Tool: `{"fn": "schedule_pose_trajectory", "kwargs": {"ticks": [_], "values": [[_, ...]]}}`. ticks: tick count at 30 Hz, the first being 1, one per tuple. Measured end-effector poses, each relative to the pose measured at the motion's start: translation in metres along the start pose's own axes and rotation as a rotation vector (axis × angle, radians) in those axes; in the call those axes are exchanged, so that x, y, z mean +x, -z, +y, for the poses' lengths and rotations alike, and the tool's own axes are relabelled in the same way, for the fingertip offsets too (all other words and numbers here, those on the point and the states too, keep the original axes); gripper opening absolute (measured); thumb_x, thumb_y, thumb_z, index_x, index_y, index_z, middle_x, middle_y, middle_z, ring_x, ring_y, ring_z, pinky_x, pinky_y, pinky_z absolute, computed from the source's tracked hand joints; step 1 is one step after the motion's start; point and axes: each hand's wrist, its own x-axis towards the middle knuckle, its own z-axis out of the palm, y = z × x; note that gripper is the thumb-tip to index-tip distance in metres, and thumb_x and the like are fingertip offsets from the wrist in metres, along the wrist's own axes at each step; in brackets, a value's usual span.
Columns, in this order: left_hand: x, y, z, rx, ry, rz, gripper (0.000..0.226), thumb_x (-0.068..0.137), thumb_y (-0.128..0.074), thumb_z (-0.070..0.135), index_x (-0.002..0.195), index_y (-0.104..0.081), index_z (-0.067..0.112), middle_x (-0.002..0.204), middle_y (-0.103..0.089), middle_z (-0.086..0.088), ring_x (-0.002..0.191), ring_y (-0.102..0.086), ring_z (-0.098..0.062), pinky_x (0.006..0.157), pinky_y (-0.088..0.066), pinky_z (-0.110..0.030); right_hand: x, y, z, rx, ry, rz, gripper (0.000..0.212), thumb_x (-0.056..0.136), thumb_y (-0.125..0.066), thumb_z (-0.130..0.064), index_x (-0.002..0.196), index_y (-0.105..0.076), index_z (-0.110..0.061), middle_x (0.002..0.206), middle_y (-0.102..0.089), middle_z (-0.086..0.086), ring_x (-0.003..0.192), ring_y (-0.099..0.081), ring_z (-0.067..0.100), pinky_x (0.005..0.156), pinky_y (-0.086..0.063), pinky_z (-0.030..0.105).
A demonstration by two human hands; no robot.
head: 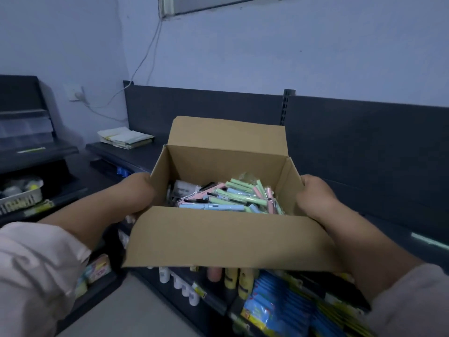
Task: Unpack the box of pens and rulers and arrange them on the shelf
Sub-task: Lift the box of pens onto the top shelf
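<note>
While box [226, 237] opens upward, pens [230, 199] lie crosswise

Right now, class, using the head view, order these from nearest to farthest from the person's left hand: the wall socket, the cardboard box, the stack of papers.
1. cardboard box: gripped by the left hand at its left side.
2. stack of papers: on the dark shelf, beyond the hand.
3. wall socket: higher up to the left, behind the papers.
</note>
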Motion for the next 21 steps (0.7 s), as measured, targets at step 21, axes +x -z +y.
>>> {"fn": "schedule_pose_trajectory", "kwargs": {"ticks": [21], "values": [[0.236, -0.013, 0.013, 0.086, 0.071, -0.062, 0.014, 0.091, -0.043, 0.004, 0.094, -0.056, 0.006, 0.086, -0.062, -0.018, 0.069, -0.062, -0.031, 0.048, -0.044, -0.028, 0.211, -0.086, -0.051, 0.023, -0.059, -0.092, 0.025, 0.085, -0.043, -0.005, 0.098, -0.062, -0.013, 0.096, -0.064, 0.011, 0.088, -0.061, 0.031, 0.081, -0.054, 0.045]]}}
